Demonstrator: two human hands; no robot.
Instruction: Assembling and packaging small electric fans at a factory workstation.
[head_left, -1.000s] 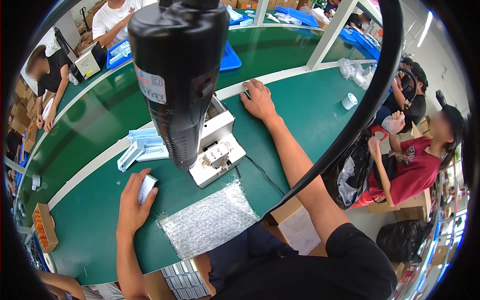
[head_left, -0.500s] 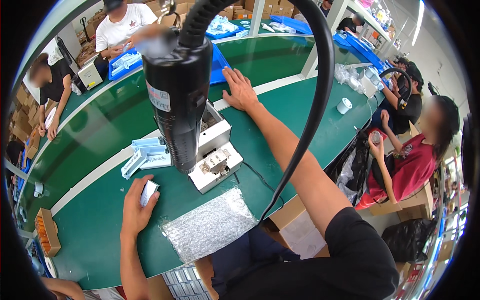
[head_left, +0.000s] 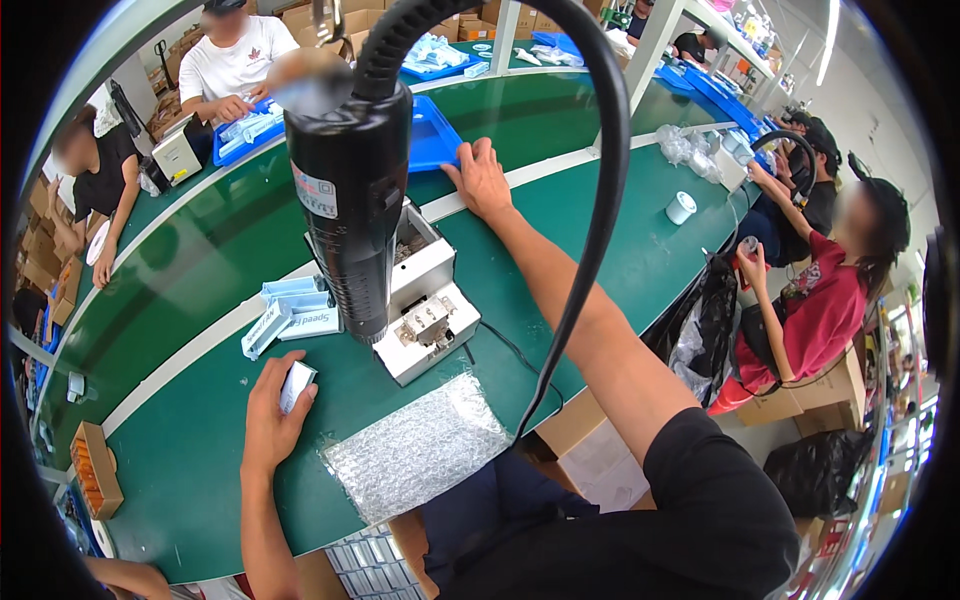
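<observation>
Low on the left of the green bench, my left hand (head_left: 268, 415) is closed around a small light-blue and white carton (head_left: 297, 386), with one end facing up. My right arm reaches across to the far side, where my right hand (head_left: 482, 182) pinches the near right corner of a blue plastic tray (head_left: 428, 138). Several similar flat cartons (head_left: 290, 312) lie in a small pile beyond my left hand. Between my hands stands a white metal box fixture (head_left: 428, 325) with a metal block on top. Over it hangs a black cylindrical tool (head_left: 350, 200), nozzle down, hiding part of the box and tray.
A sheet of bubble wrap (head_left: 415, 445) lies at the front edge. The tool's thick black cable (head_left: 610, 200) arches before my right arm. A white roll (head_left: 681, 207) stands at right, an orange-filled carton (head_left: 95, 470) at far left. Co-workers sit around the belt (head_left: 235, 230).
The blue tray has shifted slightly nearer and to the right, with my right hand's fingers drawn in at its corner. My left hand stays put. A co-worker at right has moved an arm.
</observation>
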